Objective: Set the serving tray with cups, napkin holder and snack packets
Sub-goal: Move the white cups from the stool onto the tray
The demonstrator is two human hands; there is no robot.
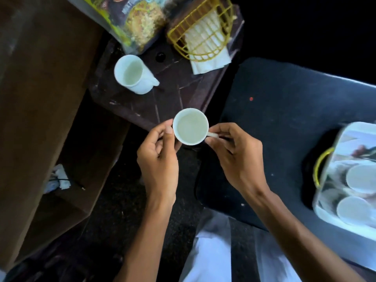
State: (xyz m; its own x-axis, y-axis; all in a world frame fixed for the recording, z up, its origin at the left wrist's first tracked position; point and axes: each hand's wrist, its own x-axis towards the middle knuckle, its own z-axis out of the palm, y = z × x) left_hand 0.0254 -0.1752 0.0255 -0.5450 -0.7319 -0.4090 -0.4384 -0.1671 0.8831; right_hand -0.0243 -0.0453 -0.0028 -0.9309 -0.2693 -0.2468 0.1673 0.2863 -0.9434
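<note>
Both hands hold one white cup (190,127) in mid-air, just off the near corner of a small dark brown table (173,94). My left hand (158,155) grips its left side, and my right hand (234,157) pinches its handle. A second white cup (132,73) stands on the table, its handle pointing right. A yellow wire napkin holder (203,31) with white napkins lies at the table's far end. Snack packets (132,19) lie to its left. A shiny serving tray (345,180) at the right edge carries two white cups (358,192).
The tray rests on a dark blue surface (284,110) to the right of the table. A brown wooden cabinet (40,98) fills the left side, with a white plug (61,178) on its lower ledge. The floor below is dark.
</note>
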